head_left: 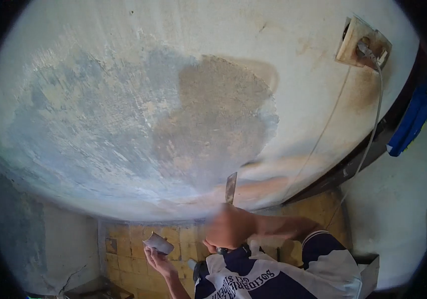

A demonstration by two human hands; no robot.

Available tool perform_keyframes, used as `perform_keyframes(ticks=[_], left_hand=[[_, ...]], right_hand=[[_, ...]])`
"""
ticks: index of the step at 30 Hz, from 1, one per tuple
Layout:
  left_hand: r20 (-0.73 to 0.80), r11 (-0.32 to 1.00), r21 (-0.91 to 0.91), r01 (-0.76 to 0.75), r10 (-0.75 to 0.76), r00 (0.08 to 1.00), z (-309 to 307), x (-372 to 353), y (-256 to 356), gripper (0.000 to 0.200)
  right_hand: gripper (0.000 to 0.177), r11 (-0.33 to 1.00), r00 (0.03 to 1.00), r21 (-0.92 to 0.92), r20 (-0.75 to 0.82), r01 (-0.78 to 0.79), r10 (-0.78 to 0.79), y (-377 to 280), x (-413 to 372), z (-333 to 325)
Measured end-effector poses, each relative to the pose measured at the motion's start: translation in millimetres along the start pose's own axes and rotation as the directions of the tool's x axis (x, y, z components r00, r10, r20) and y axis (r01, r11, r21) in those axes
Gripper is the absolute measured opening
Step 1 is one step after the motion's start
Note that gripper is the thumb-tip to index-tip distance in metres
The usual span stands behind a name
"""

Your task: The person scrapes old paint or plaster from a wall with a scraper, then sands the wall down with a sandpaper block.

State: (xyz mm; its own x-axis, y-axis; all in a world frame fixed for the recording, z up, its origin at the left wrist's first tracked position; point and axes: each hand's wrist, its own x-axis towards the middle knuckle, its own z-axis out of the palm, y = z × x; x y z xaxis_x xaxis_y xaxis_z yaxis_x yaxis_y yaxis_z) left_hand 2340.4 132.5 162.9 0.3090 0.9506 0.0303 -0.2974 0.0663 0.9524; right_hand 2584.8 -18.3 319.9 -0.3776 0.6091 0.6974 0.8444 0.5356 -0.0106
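Note:
My right hand (231, 226) is closed round the handle of a scraper (231, 188), whose flat metal blade points up beside the lower part of the wall. Low on the left, my left hand (158, 261) holds a small curved grey piece (159, 244) by its lower edge; what it is made of I cannot tell. In front of me the wall (303, 109) carries a wide rough, scraped area (94, 109) with a darker, damp-looking patch (218, 104) at its right side. The scraper blade is just below that patch; contact with the wall cannot be made out.
At the upper right a stained socket (363, 45) hangs tilted, with a plug in it and a cable (372, 129) running down. A blue object (411, 122) lies at the far right. Yellow tiles (138, 264) cover the floor below, and a cracked side wall stands at the lower left.

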Motion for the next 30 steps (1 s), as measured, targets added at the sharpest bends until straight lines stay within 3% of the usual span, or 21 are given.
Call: perform_keyframes(ticks=[4, 8, 10, 12, 15, 18, 19, 22, 25, 26, 28, 30], left_hand=[[-0.054, 0.999, 0.034, 0.043, -0.041, 0.998, 5.1, -3.5, 7.0, 0.025], [-0.003, 0.998, -0.058, 0.034, -0.034, 0.999, -2.6, 4.9, -4.6, 0.021], [0.005, 0.997, -0.043, 0.065, -0.064, 0.998, -7.3, 8.1, -3.0, 0.020], [0.023, 0.997, -0.051, 0.062, -0.061, 0.998, -16.1, 12.7, -8.5, 0.019], [0.049, 0.996, -0.065, 0.066, -0.063, 0.997, -29.6, 23.9, -9.7, 0.018], [0.086, 0.995, -0.065, 0.080, -0.074, 0.994, -36.3, 27.6, 4.9, 0.018], [0.104, 0.995, -0.067, 0.080, -0.073, 0.992, -37.3, 29.4, 9.2, 0.018], [0.048, 0.992, -0.112, 0.049, -0.044, 0.998, -52.5, 35.6, 5.5, 0.020], [0.085, 0.991, -0.118, 0.070, -0.060, 0.995, -70.2, 40.8, 12.3, 0.023], [0.095, 0.991, -0.112, 0.075, -0.065, 0.993, -79.0, 40.2, 14.1, 0.023], [0.118, 0.990, -0.117, 0.077, -0.063, 0.991, -88.8, 43.7, 13.5, 0.023], [0.138, 0.997, -0.044, 0.062, -0.056, 0.989, -116.6, 50.8, 6.2, 0.023]], right_hand=[[0.022, 0.978, 0.974, 0.051, 0.122, -0.200, 0.193, 15.8, -13.1, -2.2], [0.014, 1.000, 0.990, -0.024, 0.143, -0.009, 0.012, -8.8, -11.6, 8.2], [0.023, 0.957, 0.971, 0.180, 0.112, -0.229, 0.212, 13.9, -14.7, 2.0], [0.027, 0.981, 0.975, -0.026, 0.104, -0.194, 0.195, 13.7, -13.4, 7.7], [0.027, 0.999, 0.998, 0.039, 0.066, -0.024, 0.021, -13.3, 5.8, 4.5], [0.016, 0.937, 0.893, -0.017, 0.299, -0.348, 0.336, 17.6, -12.4, -9.1], [0.014, 0.949, 0.919, -0.091, 0.238, -0.301, 0.315, 14.8, -10.7, -2.5], [0.013, 0.974, 0.937, -0.020, 0.269, -0.224, 0.221, -10.8, 0.3, -1.7], [0.018, 0.923, 0.953, 0.240, 0.033, -0.299, 0.300, -0.9, 1.3, 2.1], [0.017, 0.950, 0.940, -0.023, 0.137, -0.313, 0.313, 12.0, -8.1, -5.1], [0.012, 0.897, 0.870, -0.110, 0.219, -0.428, 0.442, 5.9, 2.3, -3.7], [0.014, 0.870, 0.845, -0.093, 0.207, -0.484, 0.492, -5.4, -1.7, 12.0]])
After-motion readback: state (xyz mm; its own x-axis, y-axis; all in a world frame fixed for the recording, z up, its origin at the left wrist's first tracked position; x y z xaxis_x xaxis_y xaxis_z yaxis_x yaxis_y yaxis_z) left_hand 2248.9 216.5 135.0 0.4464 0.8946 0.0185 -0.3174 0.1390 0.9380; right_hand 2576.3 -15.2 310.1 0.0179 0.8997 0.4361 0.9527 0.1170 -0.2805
